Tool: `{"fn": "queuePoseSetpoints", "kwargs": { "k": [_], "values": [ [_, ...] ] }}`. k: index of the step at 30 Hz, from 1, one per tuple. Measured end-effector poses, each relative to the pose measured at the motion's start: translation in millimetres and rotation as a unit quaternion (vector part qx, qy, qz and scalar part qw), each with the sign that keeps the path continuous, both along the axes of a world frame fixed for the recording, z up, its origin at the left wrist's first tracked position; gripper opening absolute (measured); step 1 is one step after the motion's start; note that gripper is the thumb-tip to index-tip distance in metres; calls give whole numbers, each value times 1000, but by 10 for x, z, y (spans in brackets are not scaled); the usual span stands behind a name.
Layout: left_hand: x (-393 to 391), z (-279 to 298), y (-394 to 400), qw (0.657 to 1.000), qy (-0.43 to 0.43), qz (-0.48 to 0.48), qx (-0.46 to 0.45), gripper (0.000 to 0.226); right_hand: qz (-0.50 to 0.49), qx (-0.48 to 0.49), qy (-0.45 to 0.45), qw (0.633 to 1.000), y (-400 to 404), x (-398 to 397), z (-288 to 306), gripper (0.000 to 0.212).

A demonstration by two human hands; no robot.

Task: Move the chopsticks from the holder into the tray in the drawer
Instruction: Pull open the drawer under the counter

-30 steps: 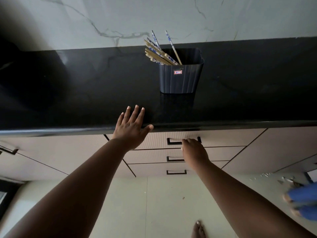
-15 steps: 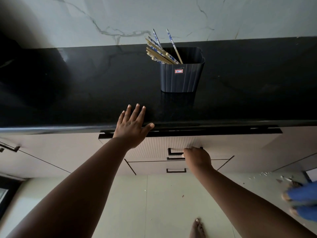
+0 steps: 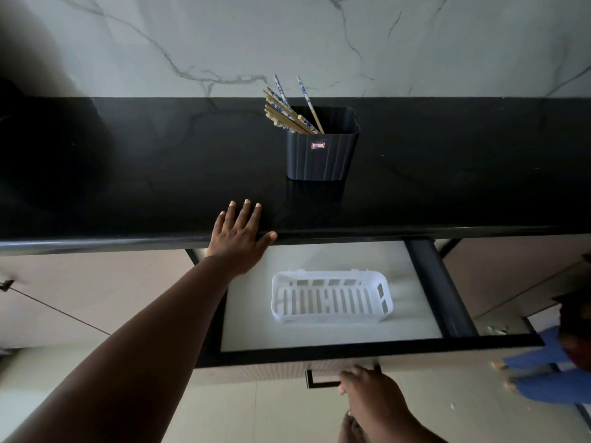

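Observation:
Several chopsticks [image 3: 289, 110], wooden with blue-and-white tops, lean left out of a dark ribbed holder [image 3: 321, 155] on the black countertop [image 3: 144, 174]. Below the counter the top drawer [image 3: 367, 346] stands pulled out, and a white slotted tray [image 3: 331, 298] lies empty on its pale floor. My left hand [image 3: 238, 239] rests flat on the counter's front edge, fingers spread, holding nothing. My right hand [image 3: 367, 391] grips the drawer's black handle [image 3: 319, 380] at the front.
A marble wall [image 3: 287, 39] backs the counter. Closed cabinet fronts [image 3: 96, 292] flank the drawer. Another person in blue [image 3: 550, 375] stands on the floor at the right. My bare foot [image 3: 351, 430] shows below the drawer.
My right hand has pulled the top drawer from nearly closed to wide out, uncovering the white tray. My left hand has stayed on the counter edge.

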State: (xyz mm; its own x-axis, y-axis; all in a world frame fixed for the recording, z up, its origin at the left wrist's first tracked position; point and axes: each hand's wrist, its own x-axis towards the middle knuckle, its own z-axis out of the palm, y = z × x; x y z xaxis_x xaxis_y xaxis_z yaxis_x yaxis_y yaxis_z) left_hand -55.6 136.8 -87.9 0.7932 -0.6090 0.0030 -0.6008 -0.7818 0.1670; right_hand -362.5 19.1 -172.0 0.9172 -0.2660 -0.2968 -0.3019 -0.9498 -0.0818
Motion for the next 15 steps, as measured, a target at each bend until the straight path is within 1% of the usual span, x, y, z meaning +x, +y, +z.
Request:
{"fn": "queuePoseSetpoints", "kwargs": {
  "k": [2, 4, 5, 6, 7, 8, 10, 12, 14, 15],
  "values": [
    [-4, 11, -5, 1000, 8, 1, 6, 75, -4, 7, 14, 1000, 30, -88, 32, 41],
    [-10, 35, -17, 1000, 16, 2, 12, 74, -9, 14, 21, 1000, 85, -109, 152, 44],
    [-9, 47, -21, 1000, 21, 3, 14, 74, 2, 9, 24, 1000, 114, -129, 186, 41],
    [-9, 59, -22, 1000, 26, 4, 16, 74, 0, 29, 35, 999, 121, -132, 266, 31],
    [-8, 70, -16, 999, 31, 2, 20, 73, -8, 42, 27, 999, 113, -126, 269, 19],
    [-5, 76, -4, 999, 35, -2, 27, 73, -5, 45, 39, 998, 95, -118, 271, 20],
    [-3, 90, 27, 998, 43, -13, 43, 74, -26, 96, 66, 993, 114, -110, 357, 26],
    [-24, 109, 46, 997, 59, -11, 50, 76, -57, 137, 80, 986, 138, -109, 582, 31],
    [-112, 128, 66, 997, 76, -7, 28, 76, -101, 167, 78, 978, 76, -85, 917, 40],
    [-201, 127, 87, 997, 80, -11, -6, 74, -122, 189, 80, 971, -4, -75, 1110, 38]
  ]
}}
